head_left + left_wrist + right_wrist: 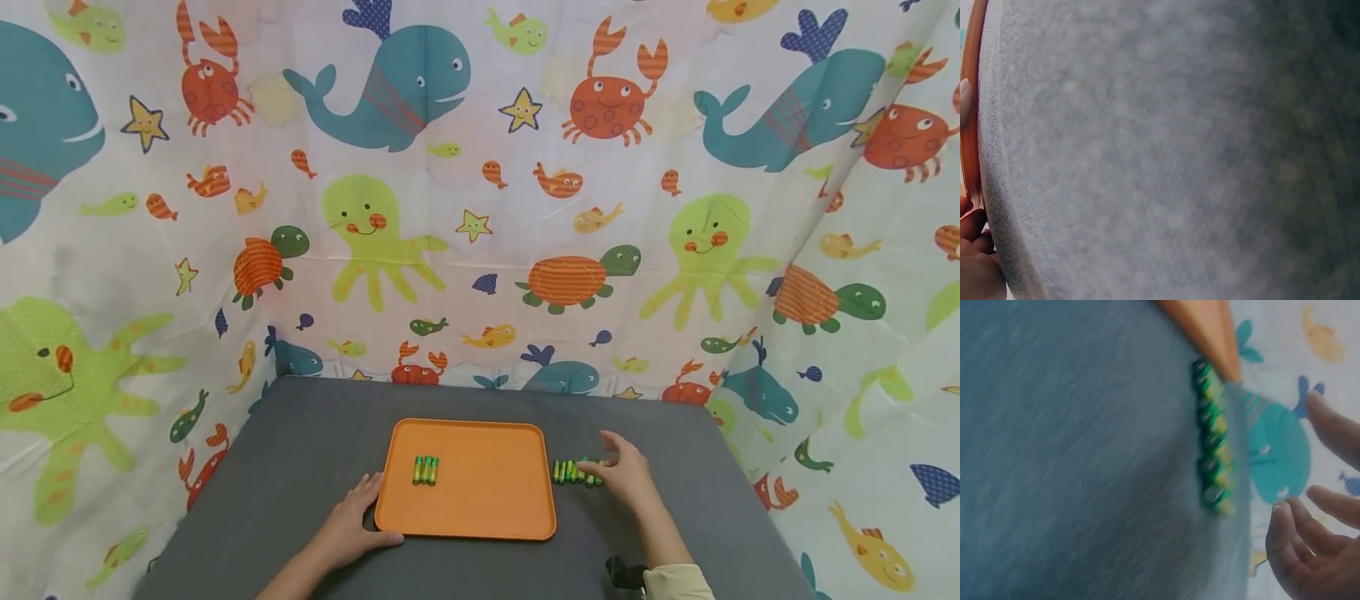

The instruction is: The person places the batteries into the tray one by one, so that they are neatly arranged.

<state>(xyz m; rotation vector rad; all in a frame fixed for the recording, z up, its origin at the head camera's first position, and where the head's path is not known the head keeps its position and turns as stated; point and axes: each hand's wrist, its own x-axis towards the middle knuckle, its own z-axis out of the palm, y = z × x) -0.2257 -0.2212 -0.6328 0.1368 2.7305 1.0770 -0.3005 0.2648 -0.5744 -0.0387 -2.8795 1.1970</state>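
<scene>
Three green-and-yellow batteries (425,470) lie side by side in the left part of an orange tray (487,517). My left hand (351,518) holds the tray's near left corner, fingers along the left side and thumb at the front edge. In the left wrist view, part of that hand (975,256) shows beside the tray's rim (969,150). Just right of the tray, several matching batteries (567,472) form a row on the table. Over the row's right end is my right hand (626,471), fingers parted and nothing visible between them; it partly hides the batteries there.
A dark grey cloth (465,575) covers the table. Behind and on both sides hangs a white curtain (450,333) printed with sea animals. A black strap or device (626,573) sits at my right wrist, by a light sleeve (677,582).
</scene>
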